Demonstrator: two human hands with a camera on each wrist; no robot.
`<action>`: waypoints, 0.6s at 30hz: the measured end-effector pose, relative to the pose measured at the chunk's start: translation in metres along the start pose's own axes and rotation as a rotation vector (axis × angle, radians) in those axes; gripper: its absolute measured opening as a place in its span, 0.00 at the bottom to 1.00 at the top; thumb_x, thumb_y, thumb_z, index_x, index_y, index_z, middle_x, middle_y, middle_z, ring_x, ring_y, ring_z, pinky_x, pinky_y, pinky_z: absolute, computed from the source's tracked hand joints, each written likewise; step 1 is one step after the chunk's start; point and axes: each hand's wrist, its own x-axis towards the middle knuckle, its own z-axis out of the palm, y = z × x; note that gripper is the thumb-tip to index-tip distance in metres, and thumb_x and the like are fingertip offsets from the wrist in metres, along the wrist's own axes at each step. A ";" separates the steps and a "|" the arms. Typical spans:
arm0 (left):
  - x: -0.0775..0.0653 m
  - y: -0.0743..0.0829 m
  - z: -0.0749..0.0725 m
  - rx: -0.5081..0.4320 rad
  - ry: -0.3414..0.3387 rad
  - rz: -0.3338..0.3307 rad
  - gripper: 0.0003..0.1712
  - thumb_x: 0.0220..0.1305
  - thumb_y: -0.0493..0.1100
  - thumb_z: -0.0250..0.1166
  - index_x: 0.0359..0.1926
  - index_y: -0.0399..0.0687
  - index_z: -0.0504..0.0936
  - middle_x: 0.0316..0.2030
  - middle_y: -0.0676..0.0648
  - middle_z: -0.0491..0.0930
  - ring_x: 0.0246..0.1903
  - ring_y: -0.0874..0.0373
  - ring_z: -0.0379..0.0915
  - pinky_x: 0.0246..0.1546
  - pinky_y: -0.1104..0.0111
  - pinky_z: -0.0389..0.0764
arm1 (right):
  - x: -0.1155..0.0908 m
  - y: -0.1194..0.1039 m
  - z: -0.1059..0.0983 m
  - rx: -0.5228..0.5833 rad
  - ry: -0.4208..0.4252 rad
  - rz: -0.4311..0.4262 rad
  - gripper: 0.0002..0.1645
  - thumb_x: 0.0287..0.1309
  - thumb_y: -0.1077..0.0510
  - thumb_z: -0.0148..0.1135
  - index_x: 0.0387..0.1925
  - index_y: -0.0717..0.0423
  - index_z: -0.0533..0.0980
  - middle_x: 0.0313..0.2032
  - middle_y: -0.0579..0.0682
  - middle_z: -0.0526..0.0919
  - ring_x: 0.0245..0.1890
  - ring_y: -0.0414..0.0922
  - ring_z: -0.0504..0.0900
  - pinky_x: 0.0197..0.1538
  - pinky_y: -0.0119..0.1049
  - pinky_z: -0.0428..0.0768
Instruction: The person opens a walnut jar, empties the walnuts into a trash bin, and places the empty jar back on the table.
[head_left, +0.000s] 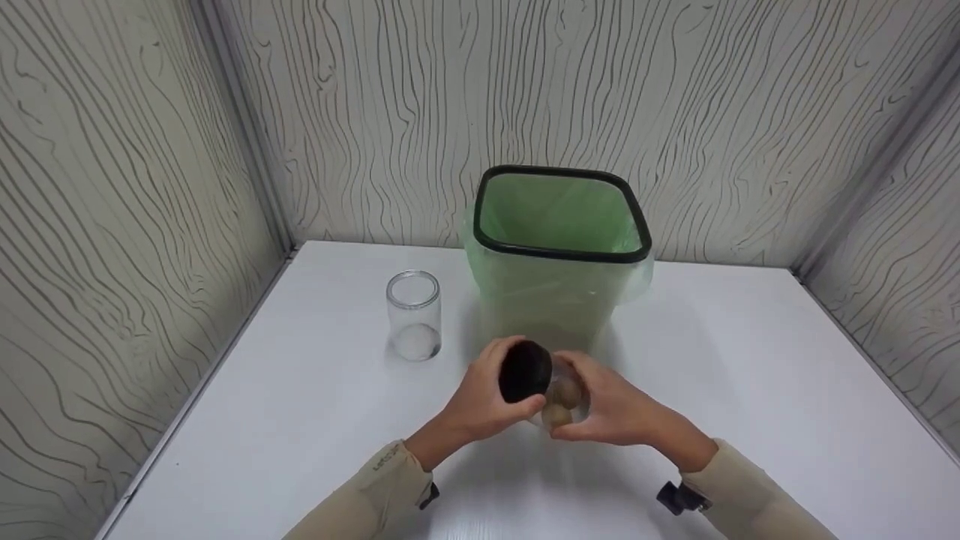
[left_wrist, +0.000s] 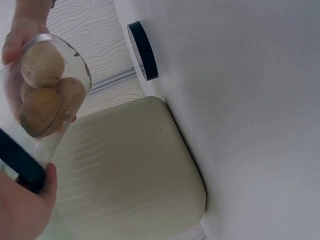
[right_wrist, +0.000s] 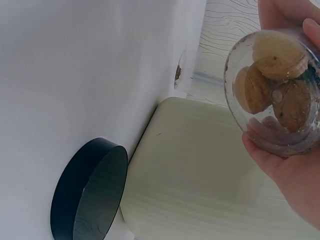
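Note:
A clear jar (right_wrist: 245,65) with several walnuts (left_wrist: 42,107) inside is held tilted on its side in front of the bin. My left hand (head_left: 480,397) grips the black lid (head_left: 525,371) at one end of this jar. On the other side, my right hand (head_left: 615,401) curls its fingers and thumb round the jar's clear body. The left wrist view shows the lid against the jar's mouth; whether it is screwed tight I cannot tell. Another clear jar (head_left: 414,319), lidless, stands upright to the left.
A bin (head_left: 555,300) with a black rim and a green bag stands at the back of the white table (head_left: 330,375). Near its base lies a second dark lid (right_wrist: 90,190), hidden in the head view. Wood-grain panels (head_left: 375,112) enclose the table.

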 end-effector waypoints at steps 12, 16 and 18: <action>0.001 0.004 -0.001 0.049 -0.044 -0.097 0.51 0.57 0.62 0.66 0.73 0.40 0.57 0.66 0.42 0.67 0.58 0.52 0.69 0.58 0.55 0.76 | -0.001 0.007 0.003 -0.044 0.055 -0.024 0.51 0.46 0.35 0.73 0.65 0.53 0.63 0.59 0.45 0.74 0.57 0.40 0.75 0.56 0.41 0.79; -0.001 0.004 -0.005 0.040 -0.139 -0.100 0.57 0.55 0.60 0.69 0.76 0.43 0.49 0.71 0.43 0.59 0.65 0.51 0.64 0.63 0.50 0.71 | -0.003 0.009 0.002 0.027 0.002 -0.005 0.51 0.46 0.36 0.73 0.66 0.50 0.62 0.61 0.43 0.73 0.58 0.39 0.74 0.58 0.41 0.78; -0.002 0.004 -0.008 0.021 -0.184 -0.071 0.59 0.54 0.58 0.71 0.76 0.44 0.47 0.73 0.45 0.56 0.67 0.52 0.61 0.65 0.49 0.69 | -0.004 0.009 0.001 0.077 -0.029 0.002 0.51 0.46 0.37 0.74 0.67 0.49 0.62 0.61 0.42 0.72 0.59 0.39 0.72 0.60 0.41 0.77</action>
